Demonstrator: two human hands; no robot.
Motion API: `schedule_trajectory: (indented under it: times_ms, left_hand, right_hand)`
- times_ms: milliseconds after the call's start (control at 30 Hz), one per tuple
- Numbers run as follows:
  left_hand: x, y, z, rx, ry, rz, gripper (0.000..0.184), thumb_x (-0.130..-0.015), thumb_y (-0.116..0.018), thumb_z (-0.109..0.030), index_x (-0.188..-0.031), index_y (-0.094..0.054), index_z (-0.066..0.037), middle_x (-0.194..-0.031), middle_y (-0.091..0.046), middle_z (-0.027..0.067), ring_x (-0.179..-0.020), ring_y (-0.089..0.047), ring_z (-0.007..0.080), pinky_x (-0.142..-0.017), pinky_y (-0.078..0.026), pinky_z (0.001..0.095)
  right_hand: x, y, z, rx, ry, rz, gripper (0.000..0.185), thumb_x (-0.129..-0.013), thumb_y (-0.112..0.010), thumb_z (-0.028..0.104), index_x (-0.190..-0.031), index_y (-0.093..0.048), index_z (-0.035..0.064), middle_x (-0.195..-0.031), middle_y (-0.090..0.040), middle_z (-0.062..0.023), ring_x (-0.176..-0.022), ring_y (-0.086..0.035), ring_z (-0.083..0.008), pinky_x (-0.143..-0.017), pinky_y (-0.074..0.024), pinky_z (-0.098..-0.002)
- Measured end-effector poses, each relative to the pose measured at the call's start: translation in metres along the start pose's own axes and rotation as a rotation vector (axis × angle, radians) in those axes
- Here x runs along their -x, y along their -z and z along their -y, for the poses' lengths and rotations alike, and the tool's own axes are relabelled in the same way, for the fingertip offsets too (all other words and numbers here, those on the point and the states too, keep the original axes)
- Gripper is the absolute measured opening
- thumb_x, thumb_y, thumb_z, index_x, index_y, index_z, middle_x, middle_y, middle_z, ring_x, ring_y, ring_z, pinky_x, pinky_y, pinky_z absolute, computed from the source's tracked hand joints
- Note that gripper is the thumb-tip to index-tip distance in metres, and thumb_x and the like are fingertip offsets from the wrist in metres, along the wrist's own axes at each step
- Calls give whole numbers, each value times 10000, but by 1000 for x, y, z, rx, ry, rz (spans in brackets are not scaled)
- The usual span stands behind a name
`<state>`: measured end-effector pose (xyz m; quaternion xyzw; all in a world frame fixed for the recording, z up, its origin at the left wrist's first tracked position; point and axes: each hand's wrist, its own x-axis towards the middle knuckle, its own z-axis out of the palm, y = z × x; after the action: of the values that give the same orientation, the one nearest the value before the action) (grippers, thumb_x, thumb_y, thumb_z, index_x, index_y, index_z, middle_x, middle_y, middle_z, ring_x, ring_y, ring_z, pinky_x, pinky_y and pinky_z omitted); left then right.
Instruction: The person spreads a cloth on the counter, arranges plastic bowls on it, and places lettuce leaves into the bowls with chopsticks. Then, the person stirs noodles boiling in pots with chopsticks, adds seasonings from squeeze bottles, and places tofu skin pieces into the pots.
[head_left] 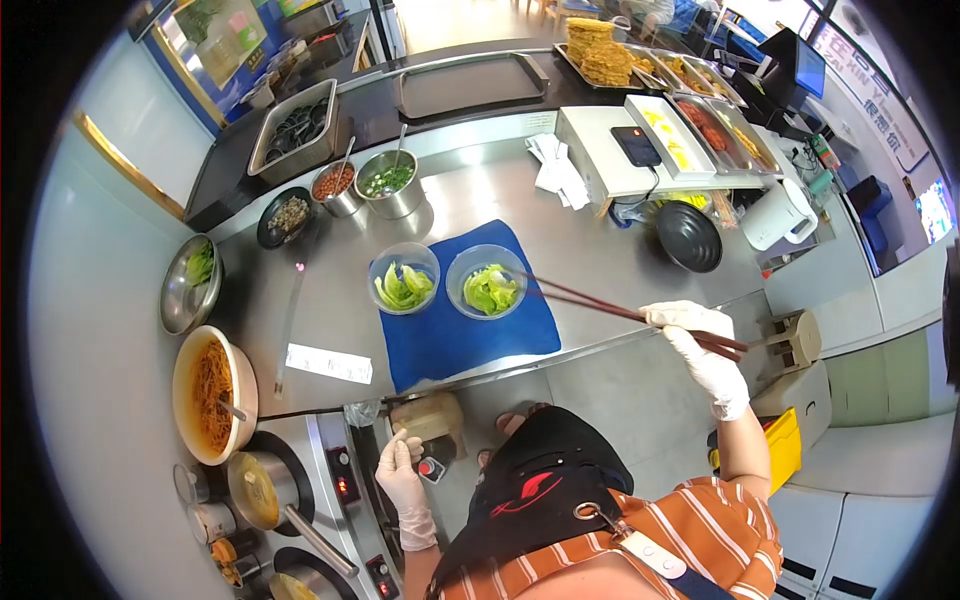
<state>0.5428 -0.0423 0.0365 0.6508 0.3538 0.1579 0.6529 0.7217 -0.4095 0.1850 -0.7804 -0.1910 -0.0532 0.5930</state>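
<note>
My right hand, in a white glove, grips a pair of long dark chopsticks. Their tips reach over the rim of the right clear plastic bowl, at the green lettuce inside. Beside it stands another clear bowl, also with lettuce. Both bowls rest on a blue cloth near the counter's front edge. My left hand, gloved too, hangs low in front of the counter by the stove. Its fingers are drawn together, and nothing shows in them.
Steel pots of chopped greens and red bits stand behind the bowls. A paper slip lies left of the cloth. Farther left are a tub of orange shreds and a pan on the stove. A black bowl sits at right.
</note>
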Motion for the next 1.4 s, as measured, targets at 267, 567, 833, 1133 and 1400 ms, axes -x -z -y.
schedule_trajectory:
  times_ms: [267,567,833,1133,1400]
  left_hand:
    - [6,6,4,32,4,-64,232,-969,-480,-99,-1105,-630,15,-858,-676,88,-726,-595,115,-694,-488,255]
    - [13,6,16,40,-4,-131,238,-973,-485,-140,-1095,-631,3,-834,-677,63,-709,-595,101,-679,-484,249]
    - [17,-8,8,76,0,-184,225,-970,-486,-107,-1094,-638,4,-852,-680,62,-726,-591,90,-631,-457,218]
    - [26,-13,17,123,25,-189,232,-966,-511,-130,-1109,-631,8,-881,-665,63,-739,-595,108,-694,-484,233]
    - [35,-17,-31,450,-8,-49,483,-967,-514,-357,-1331,-474,-41,-1038,-658,25,-704,-549,67,-610,-421,194]
  right_hand:
    - [-19,-11,7,-50,22,17,80,-818,-644,-29,-888,-682,-26,-940,-688,-141,-893,-657,-215,-838,-514,-309]
    - [-66,-47,-13,43,-41,205,70,-840,-657,25,-869,-666,-38,-817,-661,-82,-771,-613,-135,-705,-486,-250]
    - [-88,-32,-9,110,23,163,78,-845,-672,54,-822,-665,-20,-803,-667,-54,-737,-602,-120,-705,-486,-248]
    - [-93,-22,-18,-283,-68,-188,240,-948,-535,172,-902,-654,-30,-867,-677,-111,-795,-655,-183,-694,-523,-274]
    - [-70,-204,-55,-946,-514,492,388,-1000,-439,334,-933,-591,-17,-928,-618,-139,-848,-606,-210,-785,-511,-305]
